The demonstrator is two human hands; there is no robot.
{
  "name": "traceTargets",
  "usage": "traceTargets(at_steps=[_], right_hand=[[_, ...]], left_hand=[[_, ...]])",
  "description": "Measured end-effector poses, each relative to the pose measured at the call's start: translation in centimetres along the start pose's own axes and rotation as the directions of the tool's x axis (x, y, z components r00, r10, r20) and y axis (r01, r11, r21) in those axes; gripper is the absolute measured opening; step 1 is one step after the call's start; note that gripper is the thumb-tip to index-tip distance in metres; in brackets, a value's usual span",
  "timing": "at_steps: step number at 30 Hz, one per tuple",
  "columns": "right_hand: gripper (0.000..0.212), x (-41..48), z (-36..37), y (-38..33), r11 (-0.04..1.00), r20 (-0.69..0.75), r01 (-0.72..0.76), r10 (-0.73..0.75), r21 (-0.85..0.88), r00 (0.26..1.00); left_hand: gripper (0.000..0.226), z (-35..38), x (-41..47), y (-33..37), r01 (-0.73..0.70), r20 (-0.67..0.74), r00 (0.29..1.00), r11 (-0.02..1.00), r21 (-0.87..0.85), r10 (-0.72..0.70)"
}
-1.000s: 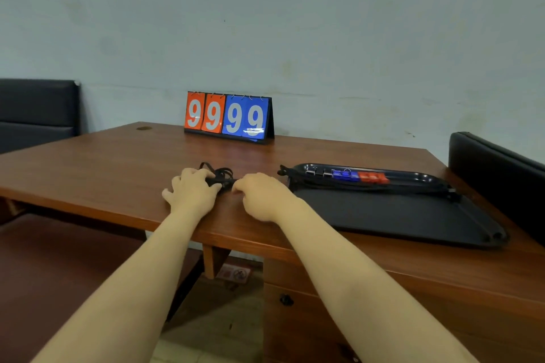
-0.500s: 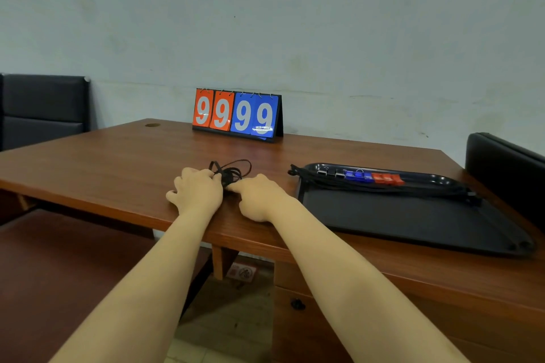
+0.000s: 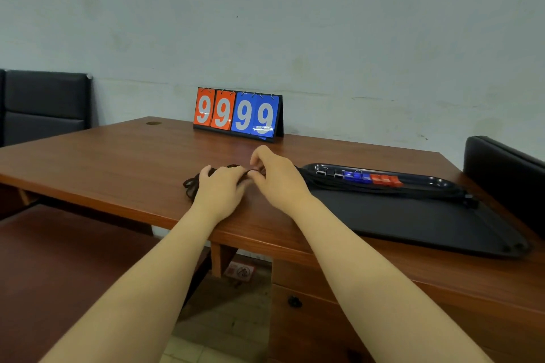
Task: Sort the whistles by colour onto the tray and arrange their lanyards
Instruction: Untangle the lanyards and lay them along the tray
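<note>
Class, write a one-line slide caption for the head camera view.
Both hands, left hand and right hand, work a black lanyard on the wooden desk beside the tray of blue whistles and red whistles.

Right hand [image 3: 277, 177] now raised off the desk [image 3: 118, 162], fingertips pinched on the black lanyard [image 3: 191, 186]; cord loops now bunched left of the left hand [image 3: 219, 188].

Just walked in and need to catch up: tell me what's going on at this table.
A person is working a tangled black lanyard cord on the brown wooden table. The left hand presses on the bundle while the right hand pinches a strand. On the black plastic tray beside them, blue whistles and red whistles already sit grouped in a row.
</note>
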State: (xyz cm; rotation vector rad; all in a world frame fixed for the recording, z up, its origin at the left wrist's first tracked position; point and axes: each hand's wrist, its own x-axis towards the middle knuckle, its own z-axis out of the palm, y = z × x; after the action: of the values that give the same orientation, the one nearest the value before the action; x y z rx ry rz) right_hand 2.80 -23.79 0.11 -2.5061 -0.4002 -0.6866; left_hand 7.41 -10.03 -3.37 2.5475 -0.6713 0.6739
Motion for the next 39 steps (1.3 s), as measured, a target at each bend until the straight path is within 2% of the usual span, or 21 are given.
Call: traceTargets(at_steps=[4,9,12,15,18,22,24,26,30,34,37,39], right_hand=[[0.009,-1.1,-2.4,1.7,0.970,-0.003,0.059,-0.061,-0.237,0.998],[0.003,-3.4,-6.2,5.4,0.930,0.023,-0.083,0.097,-0.358,0.995],[0.004,-4.9,-8.1,7.1,0.916,-0.031,-0.179,0.180,-0.359,0.983],[0.004,-6.2,-9.5,8.6,0.895,-0.149,-0.311,0.277,-0.320,0.949],[0.004,-7.1,-10.0,9.3,0.884,-0.274,-0.421,0.362,-0.203,0.891],[0.002,-7.2,-9.5,9.5,0.881,-0.400,-0.470,0.409,-0.062,0.820],[0.008,-7.2,-9.4,9.7,0.887,-0.396,-0.461,0.412,-0.032,0.820],[0.015,-7.4,-9.6,10.0,0.893,-0.361,-0.449,0.409,-0.033,0.838],[0.014,-7.6,-9.7,10.2,0.900,-0.347,-0.437,0.412,0.008,0.842],[0.010,-7.4,-9.6,10.4,0.860,-0.379,-0.505,0.492,0.072,0.784],[0.012,-7.4,-9.7,10.9,0.814,-0.400,-0.565,0.567,0.135,0.720],[0.013,-7.5,-9.8,11.0,0.796,-0.423,-0.579,0.591,0.174,0.687]], left_hand=[[0.023,0.3,0.5,-0.2,0.096,-0.008,0.995,0.987,0.130,-0.096],[0.023,0.5,0.4,-0.2,0.139,-0.021,0.990,0.960,0.242,-0.138],[0.021,0.7,0.4,-0.3,0.181,-0.033,0.983,0.940,0.290,-0.180],[0.017,0.6,0.4,-0.3,0.216,-0.048,0.976,0.922,0.322,-0.212],[0.017,0.6,0.4,-0.2,0.217,-0.111,0.975,0.923,0.318,-0.191],[0.045,0.3,0.2,0.0,0.214,-0.222,0.958,0.966,0.148,-0.179],[0.053,-0.2,-0.1,0.3,0.215,-0.281,0.939,0.976,0.026,-0.200],[0.050,-0.6,-0.3,0.7,0.233,-0.297,0.923,0.969,-0.079,-0.246],[0.043,-0.7,-0.5,1.2,0.276,-0.302,0.904,0.953,-0.126,-0.302],[0.037,-1.0,-0.6,1.1,0.321,-0.267,0.892,0.927,-0.192,-0.364],[0.031,-0.9,-0.5,0.9,0.275,-0.191,0.942,0.961,-0.029,-0.275],[0.039,-1.0,-0.6,0.9,0.203,-0.159,0.962,0.970,-0.132,-0.223]])
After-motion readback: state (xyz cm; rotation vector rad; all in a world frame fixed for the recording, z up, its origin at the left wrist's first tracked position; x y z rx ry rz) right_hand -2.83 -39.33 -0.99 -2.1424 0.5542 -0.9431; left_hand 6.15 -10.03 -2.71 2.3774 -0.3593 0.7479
